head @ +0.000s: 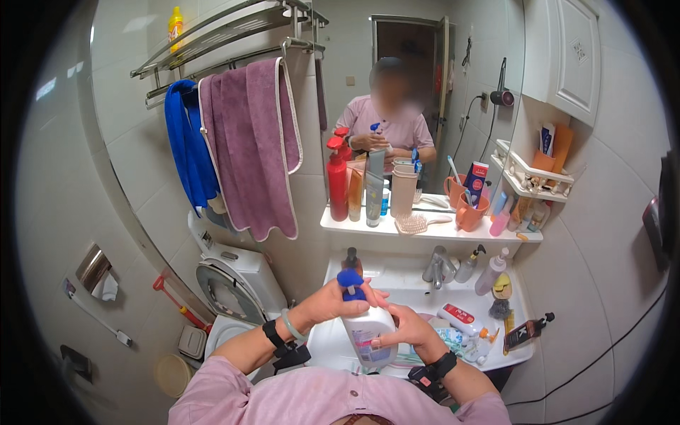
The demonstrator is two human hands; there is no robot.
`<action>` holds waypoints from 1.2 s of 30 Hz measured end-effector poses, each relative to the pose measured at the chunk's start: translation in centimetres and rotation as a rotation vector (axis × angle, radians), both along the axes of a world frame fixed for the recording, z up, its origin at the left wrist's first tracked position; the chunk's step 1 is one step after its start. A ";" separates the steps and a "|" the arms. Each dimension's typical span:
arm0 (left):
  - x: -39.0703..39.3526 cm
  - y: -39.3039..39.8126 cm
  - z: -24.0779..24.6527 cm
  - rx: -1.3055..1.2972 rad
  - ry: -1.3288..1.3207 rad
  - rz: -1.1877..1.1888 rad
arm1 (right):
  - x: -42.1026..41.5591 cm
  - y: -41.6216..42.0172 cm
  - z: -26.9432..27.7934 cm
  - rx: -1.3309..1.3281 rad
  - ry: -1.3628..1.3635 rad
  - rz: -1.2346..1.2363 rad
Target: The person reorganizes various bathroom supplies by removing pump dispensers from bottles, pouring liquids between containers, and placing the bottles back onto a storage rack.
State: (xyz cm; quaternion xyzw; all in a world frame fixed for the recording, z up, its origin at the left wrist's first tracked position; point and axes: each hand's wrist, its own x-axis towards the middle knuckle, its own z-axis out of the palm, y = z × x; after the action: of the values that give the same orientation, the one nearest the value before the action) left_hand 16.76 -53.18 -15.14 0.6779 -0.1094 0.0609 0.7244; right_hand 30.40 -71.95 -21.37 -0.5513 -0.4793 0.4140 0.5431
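Between my two hands, in front of my chest and over the near left part of the white washbasin point(332, 332), is a white pump bottle point(366, 340) with a blue pump head point(350, 279). My left hand point(345, 303) grips its upper part, just below the pump head. My right hand point(409, 326) holds its right side, the thumb across the label. In the basin to the right lie a white bottle with a red label point(461, 317) and an orange pump, and some clear and patterned packages point(451, 337). A dark amber pump bottle point(351, 259) stands on the rim behind the held bottle.
A faucet point(438, 268) and several pump bottles line the back rim. Above, a white shelf point(361, 227) carries bottles, a hairbrush point(417, 223) and an orange cup point(472, 215). A toilet point(255, 276) stands left, under hanging towels point(249, 143). A black cord point(589, 361) runs along the right wall.
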 end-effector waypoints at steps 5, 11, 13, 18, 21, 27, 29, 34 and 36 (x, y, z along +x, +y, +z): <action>-1.4 2.5 0.2 -0.121 0.029 0.047 | -1.4 2.8 0.5 -0.039 0.157 -0.013; -4.8 4.7 -0.5 0.126 0.028 0.074 | -3.4 5.6 6.8 0.170 0.174 -0.238; -5.6 4.8 -0.9 0.270 -0.018 0.140 | -3.6 6.8 8.1 0.261 0.190 -0.224; -8.0 6.1 2.3 0.123 -0.037 0.264 | -6.9 10.5 12.2 0.328 0.018 -0.169; -9.6 7.1 5.5 0.020 -0.084 0.322 | -8.0 13.0 14.9 0.375 -0.112 -0.114; -12.7 10.4 13.0 0.059 -0.306 0.543 | -7.3 17.1 18.7 0.674 -0.119 -0.067; -13.9 12.2 16.6 0.161 -0.386 0.661 | -7.5 16.5 19.6 0.663 -0.100 -0.183; -14.5 17.5 29.3 0.106 -0.675 0.826 | -4.0 16.2 15.8 0.558 -0.160 -0.253; -14.2 21.1 35.2 0.208 -0.795 0.838 | -3.0 16.0 14.4 0.528 -0.181 -0.293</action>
State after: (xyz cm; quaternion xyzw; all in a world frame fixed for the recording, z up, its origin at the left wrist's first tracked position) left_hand 2.59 -32.09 20.11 0.6561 -0.1006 0.5806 0.4715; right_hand 27.44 -55.90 -6.95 -0.4891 -0.5319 0.1419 0.6766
